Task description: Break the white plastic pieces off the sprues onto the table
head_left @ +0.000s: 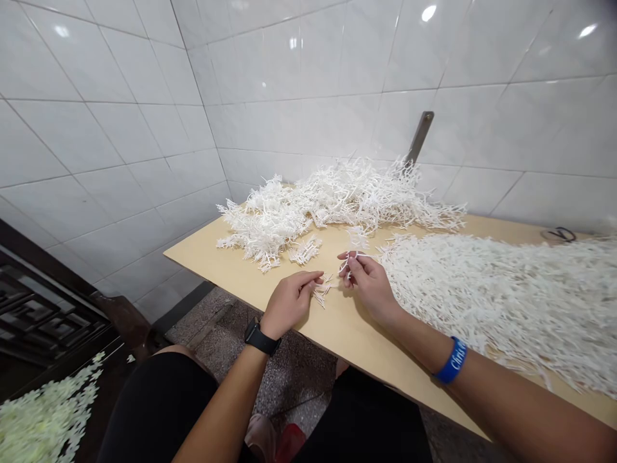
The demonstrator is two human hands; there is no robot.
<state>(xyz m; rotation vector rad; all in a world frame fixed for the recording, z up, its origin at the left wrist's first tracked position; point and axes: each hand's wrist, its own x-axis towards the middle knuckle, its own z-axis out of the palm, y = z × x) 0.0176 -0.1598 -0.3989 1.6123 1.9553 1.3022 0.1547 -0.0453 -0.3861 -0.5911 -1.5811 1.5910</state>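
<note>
Above the front part of the tabletop, my left hand [293, 299] has its thumb and forefinger pinched on a small cluster of white branched plastic pieces [322, 296]. Just to the right, my right hand [367, 281] is closed around a thin white branched piece [343, 265], whose ends stick out between the fingers. The two hands are a short gap apart. A small loose bunch of white pieces [357, 236] lies just beyond my right hand, and another bunch [305, 250] is beyond the left.
A tall heap of white branched pieces [337, 193] lies along the tabletop [202, 251] by the tiled wall. A wide flat pile [496, 289] covers the right side. A metal bar [420, 136] leans behind the heap. Pale flower-shaped pieces [53, 411] lie at lower left.
</note>
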